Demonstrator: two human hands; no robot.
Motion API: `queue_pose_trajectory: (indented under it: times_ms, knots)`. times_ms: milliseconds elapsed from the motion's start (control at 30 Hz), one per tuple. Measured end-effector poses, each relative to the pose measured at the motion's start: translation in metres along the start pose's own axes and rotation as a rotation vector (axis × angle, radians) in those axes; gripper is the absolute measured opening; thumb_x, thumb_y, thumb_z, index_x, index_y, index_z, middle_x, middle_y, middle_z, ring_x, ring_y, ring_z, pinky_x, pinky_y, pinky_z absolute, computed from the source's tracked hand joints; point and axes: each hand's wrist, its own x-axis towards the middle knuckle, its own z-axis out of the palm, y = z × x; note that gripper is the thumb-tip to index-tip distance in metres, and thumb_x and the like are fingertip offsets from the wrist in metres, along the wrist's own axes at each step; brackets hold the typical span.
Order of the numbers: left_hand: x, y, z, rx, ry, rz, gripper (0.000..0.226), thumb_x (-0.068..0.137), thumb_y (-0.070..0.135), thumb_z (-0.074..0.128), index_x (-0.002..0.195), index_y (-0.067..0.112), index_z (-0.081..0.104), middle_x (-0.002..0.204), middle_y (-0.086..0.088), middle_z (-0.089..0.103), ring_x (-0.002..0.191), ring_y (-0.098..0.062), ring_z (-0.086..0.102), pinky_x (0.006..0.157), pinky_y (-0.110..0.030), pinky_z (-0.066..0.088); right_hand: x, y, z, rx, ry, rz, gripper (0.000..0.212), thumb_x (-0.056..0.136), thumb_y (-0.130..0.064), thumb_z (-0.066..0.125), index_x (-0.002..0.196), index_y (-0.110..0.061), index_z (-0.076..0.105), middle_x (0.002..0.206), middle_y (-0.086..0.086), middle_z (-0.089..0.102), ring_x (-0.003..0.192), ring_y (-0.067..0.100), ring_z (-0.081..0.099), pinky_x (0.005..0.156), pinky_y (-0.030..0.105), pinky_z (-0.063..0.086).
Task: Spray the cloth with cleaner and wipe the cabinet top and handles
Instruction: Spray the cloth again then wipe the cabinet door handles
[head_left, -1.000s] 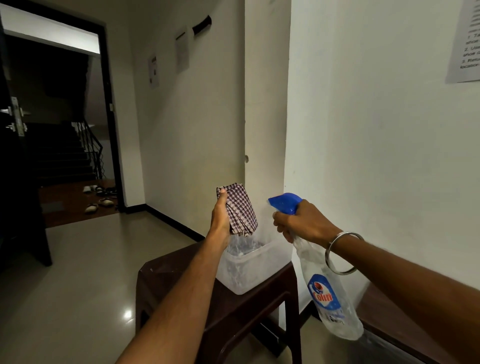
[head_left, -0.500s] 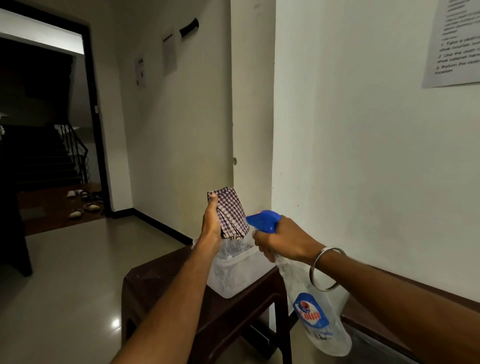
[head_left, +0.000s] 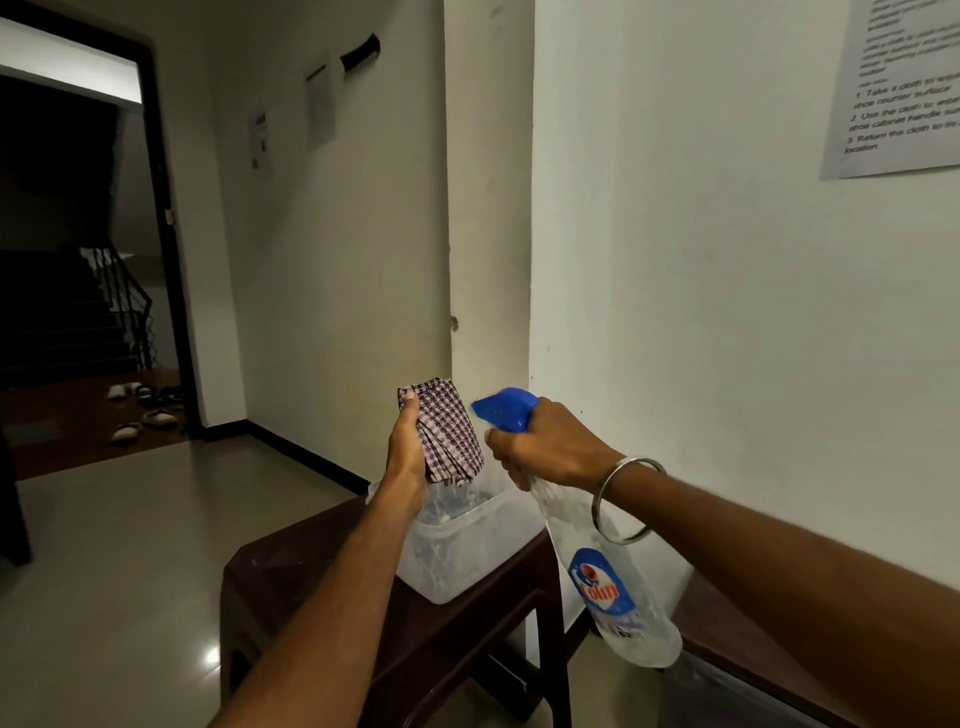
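Observation:
My left hand (head_left: 408, 457) holds a folded maroon-and-white checked cloth (head_left: 448, 434) upright in front of me. My right hand (head_left: 540, 447) grips the neck of a clear spray bottle (head_left: 608, 582) with a blue trigger head (head_left: 504, 408) and a blue and red label. The nozzle points at the cloth from a few centimetres away. Both are held above a clear plastic tub (head_left: 457, 551). A brown cabinet top (head_left: 727, 634) shows at the lower right, against the wall, partly hidden by my right arm.
The tub sits on a dark brown stool (head_left: 291, 582). A white wall with a printed notice (head_left: 898, 88) is close on the right. Pale tiled floor (head_left: 114, 545) stretches left to a dark doorway (head_left: 72, 270) with shoes and a staircase.
The spray head has come closer to the cloth. Both hands sit a little lower and more central in view as my head turned.

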Motion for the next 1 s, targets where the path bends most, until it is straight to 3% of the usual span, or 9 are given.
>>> queue_pose_trajectory:
  times_ms: [167, 367, 533, 700, 800, 900, 1000]
  knots:
    - [0.002, 0.005, -0.003, 0.041, 0.080, 0.008, 0.054, 0.096, 0.052, 0.040, 0.128, 0.011, 0.054, 0.119, -0.016, 0.063, 0.104, -0.032, 0.063, 0.090, -0.047, 0.053, 0.017, -0.011, -0.013, 0.022, 0.013, -0.071, 0.023, 0.091, -0.025, 0.057, 0.099, -0.004, 0.062, 0.079, 0.014, 0.069, 0.056, 0.013, 0.060, 0.065, 0.022, 0.053]
    - [0.003, 0.005, -0.012, 0.131, 0.170, -0.021, 0.060, 0.090, 0.059, 0.046, 0.127, 0.013, 0.056, 0.120, -0.013, 0.063, 0.104, -0.032, 0.063, 0.091, -0.048, 0.053, 0.061, -0.037, -0.042, 0.142, 0.103, -0.187, 0.025, 0.093, -0.025, 0.059, 0.105, -0.003, 0.061, 0.080, 0.007, 0.068, 0.053, 0.011, 0.062, 0.054, 0.020, 0.053]
    - [0.009, 0.003, -0.015, 0.167, 0.243, -0.006, 0.054, 0.092, 0.057, 0.045, 0.120, 0.013, 0.058, 0.107, -0.010, 0.065, 0.097, -0.031, 0.064, 0.086, -0.045, 0.055, 0.099, -0.053, -0.064, 0.273, 0.195, -0.283, 0.039, 0.093, -0.037, 0.059, 0.112, -0.004, 0.060, 0.086, 0.009, 0.068, 0.062, 0.014, 0.064, 0.061, 0.025, 0.055]
    - [0.015, 0.000, -0.017, 0.164, 0.292, 0.005, 0.055, 0.090, 0.060, 0.046, 0.117, 0.014, 0.060, 0.110, -0.012, 0.067, 0.097, -0.032, 0.065, 0.088, -0.048, 0.054, 0.129, -0.049, -0.069, 0.390, 0.283, -0.308, 0.050, 0.092, -0.044, 0.058, 0.120, -0.003, 0.055, 0.087, 0.007, 0.067, 0.066, 0.016, 0.066, 0.066, 0.027, 0.056]
    - [0.021, -0.004, -0.021, 0.168, 0.322, 0.011, 0.056, 0.089, 0.061, 0.045, 0.116, 0.014, 0.060, 0.115, -0.013, 0.066, 0.101, -0.033, 0.064, 0.091, -0.050, 0.053, 0.139, -0.039, -0.059, 0.412, 0.234, -0.266, 0.049, 0.092, -0.046, 0.057, 0.120, -0.006, 0.054, 0.090, 0.008, 0.067, 0.070, 0.015, 0.068, 0.067, 0.026, 0.057]
    - [0.025, -0.007, -0.024, 0.161, 0.325, 0.014, 0.054, 0.089, 0.061, 0.045, 0.113, 0.015, 0.060, 0.114, -0.013, 0.066, 0.100, -0.033, 0.064, 0.090, -0.051, 0.054, 0.142, -0.014, -0.037, 0.337, 0.106, -0.198, 0.032, 0.091, -0.048, 0.057, 0.106, -0.020, 0.056, 0.091, 0.007, 0.069, 0.078, 0.017, 0.072, 0.072, 0.030, 0.059]
    - [0.028, -0.008, -0.025, 0.146, 0.315, 0.006, 0.061, 0.085, 0.066, 0.044, 0.118, 0.016, 0.059, 0.112, -0.012, 0.067, 0.096, -0.032, 0.066, 0.087, -0.051, 0.055, 0.144, 0.017, -0.011, 0.301, 0.004, -0.151, 0.025, 0.090, -0.047, 0.058, 0.103, -0.025, 0.055, 0.089, 0.007, 0.069, 0.080, 0.018, 0.072, 0.076, 0.035, 0.059]
